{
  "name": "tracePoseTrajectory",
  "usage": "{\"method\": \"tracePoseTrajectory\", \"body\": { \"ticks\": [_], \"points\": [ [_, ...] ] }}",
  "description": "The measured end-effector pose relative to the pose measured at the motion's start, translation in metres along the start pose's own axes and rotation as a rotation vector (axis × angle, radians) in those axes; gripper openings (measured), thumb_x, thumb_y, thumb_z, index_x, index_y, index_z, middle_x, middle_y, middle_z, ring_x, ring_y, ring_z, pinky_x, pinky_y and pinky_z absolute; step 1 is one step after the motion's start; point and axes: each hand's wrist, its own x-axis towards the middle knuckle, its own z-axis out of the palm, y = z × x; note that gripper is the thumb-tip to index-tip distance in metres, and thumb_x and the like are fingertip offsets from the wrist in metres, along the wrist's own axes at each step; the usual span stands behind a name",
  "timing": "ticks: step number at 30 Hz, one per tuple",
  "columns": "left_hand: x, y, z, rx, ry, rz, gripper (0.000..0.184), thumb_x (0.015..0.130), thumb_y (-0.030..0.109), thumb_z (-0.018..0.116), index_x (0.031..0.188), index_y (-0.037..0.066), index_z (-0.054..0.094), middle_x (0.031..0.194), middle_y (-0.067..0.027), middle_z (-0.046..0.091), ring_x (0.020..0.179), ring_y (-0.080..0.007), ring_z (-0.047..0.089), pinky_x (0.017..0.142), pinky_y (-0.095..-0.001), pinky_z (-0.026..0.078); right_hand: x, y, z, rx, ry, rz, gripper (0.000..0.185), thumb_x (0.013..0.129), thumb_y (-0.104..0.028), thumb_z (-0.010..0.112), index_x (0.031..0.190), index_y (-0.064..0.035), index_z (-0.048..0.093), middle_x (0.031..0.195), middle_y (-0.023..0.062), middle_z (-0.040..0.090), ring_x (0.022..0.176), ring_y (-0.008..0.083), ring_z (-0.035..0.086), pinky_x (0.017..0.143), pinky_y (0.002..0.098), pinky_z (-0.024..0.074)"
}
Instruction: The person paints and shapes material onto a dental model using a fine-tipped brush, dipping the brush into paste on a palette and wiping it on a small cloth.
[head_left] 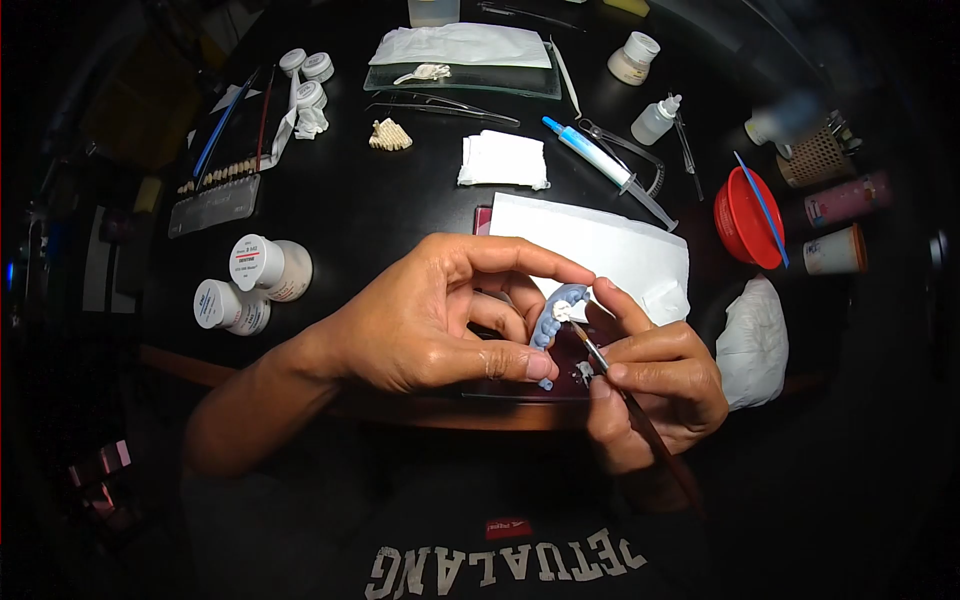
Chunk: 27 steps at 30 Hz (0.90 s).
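Note:
Between the thumb and fingers of my left hand [440, 315] is a curved blue dental mould [548, 325] with tooth-shaped hollows along it. White paste [562, 312] sits in one part of the mould. My right hand [660, 385] pinches a thin brush [625, 395] with a dark handle and a metal ferrule. The brush tip is at the white paste, touching it or very close. Below the hands lies a dark red pad [500, 385], partly covered by them, with a small whitish smear on it.
White paper [600, 240] and a folded tissue [503, 160] lie ahead, with a blue syringe [605, 165] beyond. Jars [270, 268] stand at left near a tooth shade guide [215, 200]. At right are a red bowl [735, 225] and crumpled tissue [752, 345].

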Motion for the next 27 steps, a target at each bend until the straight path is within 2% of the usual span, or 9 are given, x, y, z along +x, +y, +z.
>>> {"method": "tracePoseTrajectory", "body": {
  "ticks": [5, 8, 23, 27],
  "points": [
    [-0.001, 0.0004, -0.0005, -0.001, -0.001, -0.008, 0.061, 0.084, -0.01, 0.074, 0.14, -0.01, 0.051, 0.103, -0.0156, 0.068, 0.094, -0.0203, 0.074, 0.084, -0.0275, 0.06, -0.0031, 0.0008, 0.0013, -0.017, 0.006, 0.008, 0.026, 0.07, 0.015, 0.069, 0.092, 0.0016, 0.067, 0.082, 0.0159, 0.066, 0.074, 0.019, 0.069, 0.094, 0.059, 0.0588],
    [-0.0009, -0.0014, -0.0014, -0.008, -0.013, 0.005, 0.061, 0.084, -0.009, 0.074, 0.141, -0.011, 0.05, 0.104, -0.016, 0.068, 0.094, -0.0202, 0.074, 0.083, -0.0276, 0.06, -0.0037, -0.005, -0.0003, -0.055, -0.056, 0.058, 0.023, 0.077, 0.013, 0.065, 0.095, -0.0016, 0.061, 0.086, 0.0146, 0.062, 0.081, 0.02, 0.067, 0.102, 0.0632, 0.053],
    [-0.0011, -0.002, -0.0016, -0.007, -0.012, 0.022, 0.061, 0.085, -0.009, 0.075, 0.14, -0.012, 0.05, 0.108, -0.0167, 0.067, 0.094, -0.0193, 0.074, 0.084, -0.0263, 0.06, -0.0019, -0.003, -0.0012, -0.053, -0.078, 0.035, 0.027, 0.074, 0.015, 0.064, 0.095, -0.0011, 0.064, 0.085, 0.0147, 0.062, 0.079, 0.0198, 0.068, 0.1, 0.0632, 0.0541],
    [-0.0008, -0.0026, -0.0021, -0.01, -0.015, 0.024, 0.062, 0.085, -0.009, 0.075, 0.141, -0.012, 0.049, 0.107, -0.0169, 0.068, 0.094, -0.0193, 0.074, 0.084, -0.0263, 0.06, -0.0028, 0.0023, 0.0008, -0.04, -0.02, -0.012, 0.02, 0.073, 0.011, 0.071, 0.091, 0.0026, 0.068, 0.081, 0.016, 0.066, 0.076, 0.0199, 0.071, 0.095, 0.0582, 0.0589]
  ]
}}
